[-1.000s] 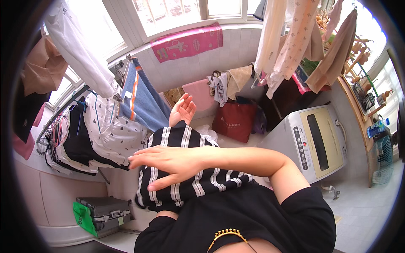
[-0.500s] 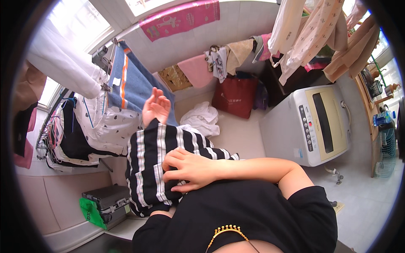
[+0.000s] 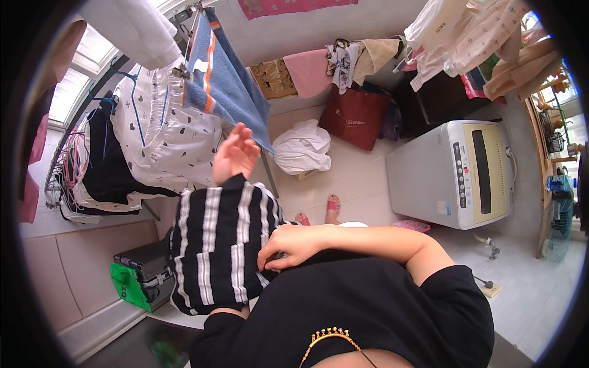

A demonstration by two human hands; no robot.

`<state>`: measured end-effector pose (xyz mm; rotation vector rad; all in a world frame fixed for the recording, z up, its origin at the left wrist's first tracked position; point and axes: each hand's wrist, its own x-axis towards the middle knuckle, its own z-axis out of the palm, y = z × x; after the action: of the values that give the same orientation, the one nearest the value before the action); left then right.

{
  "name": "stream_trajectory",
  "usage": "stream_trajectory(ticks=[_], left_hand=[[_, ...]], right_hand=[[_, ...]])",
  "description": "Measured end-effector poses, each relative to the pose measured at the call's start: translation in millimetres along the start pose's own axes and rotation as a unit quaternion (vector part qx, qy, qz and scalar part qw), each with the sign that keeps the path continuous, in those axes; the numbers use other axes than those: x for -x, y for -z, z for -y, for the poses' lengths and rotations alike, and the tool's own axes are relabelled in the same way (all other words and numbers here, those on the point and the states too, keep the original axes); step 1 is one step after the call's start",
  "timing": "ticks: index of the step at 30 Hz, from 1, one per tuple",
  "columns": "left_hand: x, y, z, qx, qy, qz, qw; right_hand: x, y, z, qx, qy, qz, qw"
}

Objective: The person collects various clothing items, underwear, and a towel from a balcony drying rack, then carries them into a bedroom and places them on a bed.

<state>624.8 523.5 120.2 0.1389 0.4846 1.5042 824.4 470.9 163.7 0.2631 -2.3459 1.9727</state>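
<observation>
- The room is a tiled laundry space with a pale floor and bright windows at the upper left.
- Far left: 1 drying rack crowded with dark and patterned clothes; below it sit 1 dark case and 1 green bag, touching each other.
- 1 blue towel with an orange stripe hangs from the rack, just above the left hand.
- The left hand is raised, fingers spread and apart, holding nothing — a black-and-white striped garment is draped over that forearm, from the wrist down to the elbow.
- The right hand lies across the body, fingers curled together and pinching the striped garment's edge near the chest.
- On the floor beyond: 1 heap of white cloth, then 1 dark red bag against the wall.
- 2 feet in pink sandals show between the arms.
- Right: 1 white top-loading washing machine, lid shut, well apart from the hands.
- Overhead right, several pale garments hang — too overlapped to count.
</observation>
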Motion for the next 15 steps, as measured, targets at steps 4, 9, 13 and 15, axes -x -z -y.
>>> stream_trajectory(ticks=[4, 9, 13, 15], left_hand=[[13, 4, 40, 0.058, 0.082, 0.010, 0.995], [20, -14, 87, 0.083, 0.195, -0.012, 0.977], [20, -20, 95, 0.069, 0.221, -0.006, 0.973], [17, -17, 92, 0.077, 0.202, -0.006, 0.976]], right_hand=[[-3, 15, 20, -0.144, 0.025, -0.124, 0.981], [25, 22, 29, -0.162, -0.013, -0.308, 0.937], [51, 6, 27, -0.188, -0.018, -0.439, 0.879], [60, 1, 30, -0.215, -0.024, -0.487, 0.846]])
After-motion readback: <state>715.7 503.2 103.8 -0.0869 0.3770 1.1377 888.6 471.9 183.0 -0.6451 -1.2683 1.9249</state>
